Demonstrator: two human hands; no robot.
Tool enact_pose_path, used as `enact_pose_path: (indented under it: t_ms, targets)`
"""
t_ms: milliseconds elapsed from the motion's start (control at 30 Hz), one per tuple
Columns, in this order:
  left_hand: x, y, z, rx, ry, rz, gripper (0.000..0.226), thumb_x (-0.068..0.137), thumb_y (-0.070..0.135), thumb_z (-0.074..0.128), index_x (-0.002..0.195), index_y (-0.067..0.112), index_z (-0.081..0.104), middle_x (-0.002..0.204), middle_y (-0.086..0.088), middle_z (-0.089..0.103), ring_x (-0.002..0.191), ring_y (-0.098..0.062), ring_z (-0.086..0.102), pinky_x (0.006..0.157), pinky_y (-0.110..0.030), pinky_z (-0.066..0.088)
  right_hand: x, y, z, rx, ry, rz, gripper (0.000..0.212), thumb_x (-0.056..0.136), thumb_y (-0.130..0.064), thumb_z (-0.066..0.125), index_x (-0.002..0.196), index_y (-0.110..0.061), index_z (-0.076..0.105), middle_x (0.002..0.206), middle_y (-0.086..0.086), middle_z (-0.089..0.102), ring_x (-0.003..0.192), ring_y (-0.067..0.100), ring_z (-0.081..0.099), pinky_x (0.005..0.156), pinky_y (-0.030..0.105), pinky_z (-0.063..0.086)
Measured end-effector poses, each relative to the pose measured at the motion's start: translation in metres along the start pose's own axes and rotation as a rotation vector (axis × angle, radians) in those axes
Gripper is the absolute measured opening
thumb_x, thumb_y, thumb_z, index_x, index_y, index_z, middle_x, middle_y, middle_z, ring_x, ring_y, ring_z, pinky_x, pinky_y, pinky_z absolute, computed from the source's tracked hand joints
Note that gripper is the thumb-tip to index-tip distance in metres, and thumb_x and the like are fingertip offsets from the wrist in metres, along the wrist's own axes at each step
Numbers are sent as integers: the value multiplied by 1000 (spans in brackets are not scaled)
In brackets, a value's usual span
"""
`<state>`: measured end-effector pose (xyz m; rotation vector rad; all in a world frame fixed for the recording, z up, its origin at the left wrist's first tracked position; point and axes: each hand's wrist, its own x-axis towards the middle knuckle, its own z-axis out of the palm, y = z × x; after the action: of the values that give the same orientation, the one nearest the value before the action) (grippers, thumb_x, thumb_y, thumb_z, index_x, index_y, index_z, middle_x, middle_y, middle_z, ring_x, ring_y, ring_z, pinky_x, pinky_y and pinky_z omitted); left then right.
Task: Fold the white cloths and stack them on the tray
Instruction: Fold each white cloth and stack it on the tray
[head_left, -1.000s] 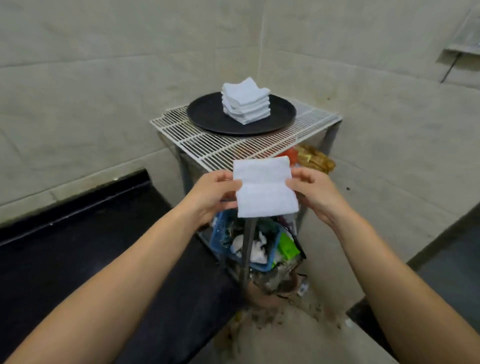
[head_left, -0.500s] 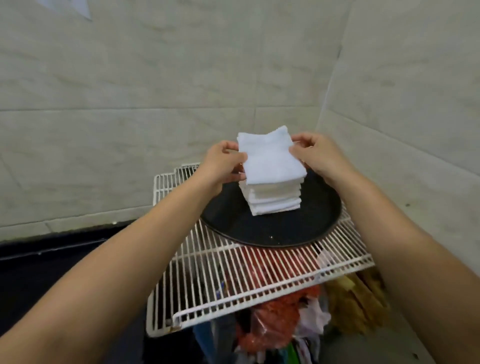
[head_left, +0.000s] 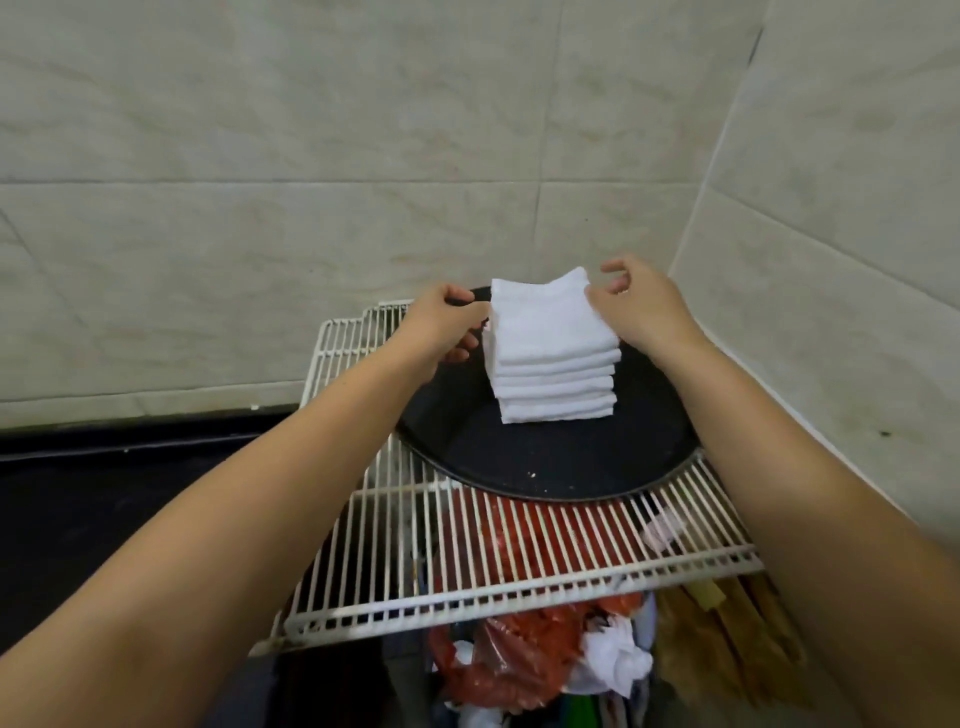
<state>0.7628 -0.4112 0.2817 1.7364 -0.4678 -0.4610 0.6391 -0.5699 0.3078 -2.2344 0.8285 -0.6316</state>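
The stack of folded white cloths (head_left: 553, 358) stood on the black round tray (head_left: 545, 467), toward its far side, folded edges facing the viewer and long axis running left to right. The left hand (head_left: 441, 325) lay just left of the top cloth, fingers curled at its edge; whether it pinched the cloth could not be told. The right hand (head_left: 636, 306) sat at the right rear corner, fingers loosely spread, equally near. The tray rested on a white wire rack (head_left: 467, 582). No writing was legible.

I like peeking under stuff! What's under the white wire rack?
Through the white wire rack you can see a red plastic bag and crumpled white stuff. Anything beneath the black tray is hidden.
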Motion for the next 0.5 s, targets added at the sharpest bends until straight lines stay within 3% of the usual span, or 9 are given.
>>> enact_pose_path:
  t_ms: [67, 167, 333, 500]
  targets:
    - [-11, -1, -17, 23, 30, 29, 18, 90, 21, 58, 103, 14, 48, 76, -1, 56, 55, -11, 51, 45, -21, 39, -7, -20, 1, -76, 68, -101, 40, 91, -25, 53, 129, -14, 51, 124, 9, 54, 113, 22, 53, 87, 25, 37]
    - [-38, -9, -59, 112, 67, 119, 13, 92, 19, 55, 101, 13, 48, 73, -2, 54, 54, -11, 51, 42, -19, 40, -30, -62, 21, -179, 57, -297, 35, 91, -21, 50, 125, -13, 55, 124, 10, 54, 111, 23, 53, 90, 29, 39]
    - [-115, -52, -178, 346, 197, 167, 13, 93, 18, 52, 105, 15, 51, 74, -4, 57, 63, -18, 56, 57, -30, 47, -110, -144, 115, -168, -135, -586, 26, 93, -17, 50, 113, -8, 63, 113, 15, 61, 102, 29, 60, 91, 37, 46]
    - [-236, -120, -331, 541, 448, 20, 18, 90, 16, 53, 108, 13, 55, 75, -1, 60, 67, -19, 58, 69, -31, 49, -234, -232, 244, -112, -402, -757, 25, 93, -19, 50, 113, -12, 63, 111, 11, 60, 102, 28, 60, 91, 39, 47]
